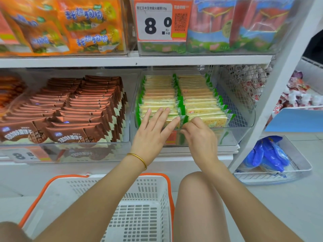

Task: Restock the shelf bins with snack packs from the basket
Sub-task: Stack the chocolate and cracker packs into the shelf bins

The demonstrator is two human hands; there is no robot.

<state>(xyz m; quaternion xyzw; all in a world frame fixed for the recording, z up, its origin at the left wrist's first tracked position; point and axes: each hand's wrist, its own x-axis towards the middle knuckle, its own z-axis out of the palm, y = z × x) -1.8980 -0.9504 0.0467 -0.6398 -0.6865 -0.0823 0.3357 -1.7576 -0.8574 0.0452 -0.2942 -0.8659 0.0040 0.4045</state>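
A clear shelf bin (pixel 244 119) holds two rows of green-edged cracker packs (pixel 197 100). My left hand (pixel 153 130) lies with straight fingers on the front packs of the left row. My right hand (pixel 201 135) has its fingers curled at the front of the right row and pinches the edge of the front cracker pack (pixel 216 121). The white basket with orange rim (pixel 148 193) stands on the floor below my arms, and no packs show in the part I can see.
Left of the cracker bin, a bin of brown biscuit packs (pixel 73 109). The upper shelf carries orange snack bags (pixel 73 25) and sausage packs (pixel 236 25) behind an 8.0 price tag (pixel 157 20). A wire tray with blue packs (pixel 269 156) sits low right. My knee (pixel 197 186) is beside the basket.
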